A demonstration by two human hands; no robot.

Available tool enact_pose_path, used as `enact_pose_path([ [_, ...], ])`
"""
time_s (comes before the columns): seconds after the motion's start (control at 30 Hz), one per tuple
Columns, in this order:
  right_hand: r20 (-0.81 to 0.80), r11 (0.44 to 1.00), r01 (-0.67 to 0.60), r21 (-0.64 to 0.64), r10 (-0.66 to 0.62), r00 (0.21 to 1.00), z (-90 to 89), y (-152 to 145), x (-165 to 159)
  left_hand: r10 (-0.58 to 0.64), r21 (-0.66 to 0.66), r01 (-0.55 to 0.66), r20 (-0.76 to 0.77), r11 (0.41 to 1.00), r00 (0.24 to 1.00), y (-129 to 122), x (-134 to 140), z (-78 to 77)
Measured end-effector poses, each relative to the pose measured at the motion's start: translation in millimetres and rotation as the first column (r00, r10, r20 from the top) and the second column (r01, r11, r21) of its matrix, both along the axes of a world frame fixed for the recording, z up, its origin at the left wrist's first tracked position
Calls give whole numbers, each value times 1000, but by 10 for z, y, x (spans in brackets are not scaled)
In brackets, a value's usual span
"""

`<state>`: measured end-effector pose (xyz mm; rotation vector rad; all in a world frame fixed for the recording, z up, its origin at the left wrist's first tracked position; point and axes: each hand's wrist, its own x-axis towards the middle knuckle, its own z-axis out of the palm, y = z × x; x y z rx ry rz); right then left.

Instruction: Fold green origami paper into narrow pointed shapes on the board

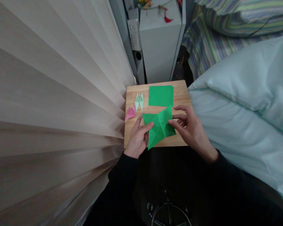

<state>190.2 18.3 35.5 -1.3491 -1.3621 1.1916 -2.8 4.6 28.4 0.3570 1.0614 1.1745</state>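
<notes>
A creased sheet of green origami paper [158, 125] is held up between my two hands, over the near part of a small wooden table [179, 91]. My left hand [139, 138] pinches its left side, thumb on top and fingers behind. On the right edge, my right hand [191, 125] grips the paper between thumb and fingers. Beyond it lies a stack of flat green paper [160, 95]. A pale green folded paper piece [139, 101] and a pink folded paper piece [131, 112] rest at the table's left side.
A pleated curtain [61, 94] hangs close along the left. To the right is a bed with a pale blue quilt [238, 94] and a striped pillow [226, 22]. A white cabinet [159, 50] stands behind the table. Below shows a metal ring base [169, 204].
</notes>
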Motion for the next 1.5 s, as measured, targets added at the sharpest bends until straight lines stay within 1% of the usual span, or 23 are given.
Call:
enact_pose_path([
  [0.07, 107, 990, -124, 69, 116, 987, 9, -1, 19, 8, 2, -8, -2, 1000, 1000, 9, -21, -1],
  [0.13, 141, 981, -172, 86, 158, 977, 13, -2, 23, 9, 13, -9, 18, 1000, 1000, 10, -35, -13],
  [0.37, -31, 998, -56, 15, 56, 998, -21, 1, -5, 31, 27, -33, 101, 999, 994, 5, -84, -115],
  [0.53, -131, 999, 4, -45, -10, 991, -106, 9, -30, -36, 85, 27, 105, 996, 994, -16, -98, -42],
  [0.63, -185, 997, 32, -77, -46, 982, -137, 2, -74, -42, 148, 30, 80, 989, 996, -38, -63, 12],
  [0.77, -190, 992, 85, -92, -101, 977, -128, -3, -109, -45, 191, 36, 40, 981, 998, -34, -16, 55],
  [0.87, -126, 982, 169, -91, -179, 976, -94, 3, -85, 4, 204, -13, 45, 979, 999, -18, -10, 81],
  [0.93, -20, 974, 220, -54, -222, 975, -71, 1, -60, 39, 221, -45, 31, 974, 999, -17, -13, 90],
  [1.0, 113, 968, 248, 45, -252, 961, -57, -11, -45, 43, 222, -38, -18, 974, 999, -25, -12, 90],
  [1.07, 217, 959, 224, 175, -260, 941, -53, -33, -46, 32, 208, -16, -72, 978, 997, -36, -7, 84],
  [1.13, 268, 952, 162, 260, -232, 935, -55, -56, -59, 5, 188, 11, -84, 982, 996, -46, -4, 79],
  [1.2, 274, 953, 111, 282, -191, 943, -51, -75, -73, -26, 174, 35, -58, 984, 998, -49, -6, 78],
  [1.27, 260, 954, 100, 284, -177, 949, -36, -85, -80, -39, 167, 45, -35, 985, 999, -46, -9, 75],
  [1.37, 245, 949, 122, 290, -197, 949, 1, -92, -74, -31, 185, 36, -33, 982, 999, -39, -6, 62],
  [1.5, 238, 951, 146, 272, -214, 948, 33, -90, -60, 9, 219, 6, -69, 976, 998, -33, 9, 47],
])
